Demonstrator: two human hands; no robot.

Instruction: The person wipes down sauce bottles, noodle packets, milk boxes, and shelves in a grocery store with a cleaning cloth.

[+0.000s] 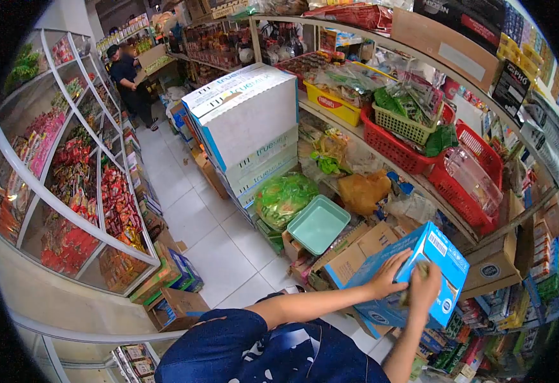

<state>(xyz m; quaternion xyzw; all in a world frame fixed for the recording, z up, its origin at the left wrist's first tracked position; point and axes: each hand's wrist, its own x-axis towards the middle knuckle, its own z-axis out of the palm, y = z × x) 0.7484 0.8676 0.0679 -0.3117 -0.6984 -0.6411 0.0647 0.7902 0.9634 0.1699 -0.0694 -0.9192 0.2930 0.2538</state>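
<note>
A blue cardboard carton (372,268) with a barcode on its white label stands tilted in front of me at the lower right. My left hand (388,276) grips its upper edge, the fingers stretched along the cardboard beside the seam. Right next to it, my right hand (425,286) is closed in a fist against the carton's end face. That hand is slightly blurred, and whatever its fingers hold is hidden. Behind the carton lie an opened brown cardboard box (359,252) and a pale green plastic basin (319,223).
White milk cartons (247,121) are stacked ahead, near a green plastic-wrapped bundle (286,199). Metal shelving with red baskets (394,143) runs along the right. A glass cabinet (69,185) of packets lines the left. Another person (132,83) stands down the tiled aisle holding a box.
</note>
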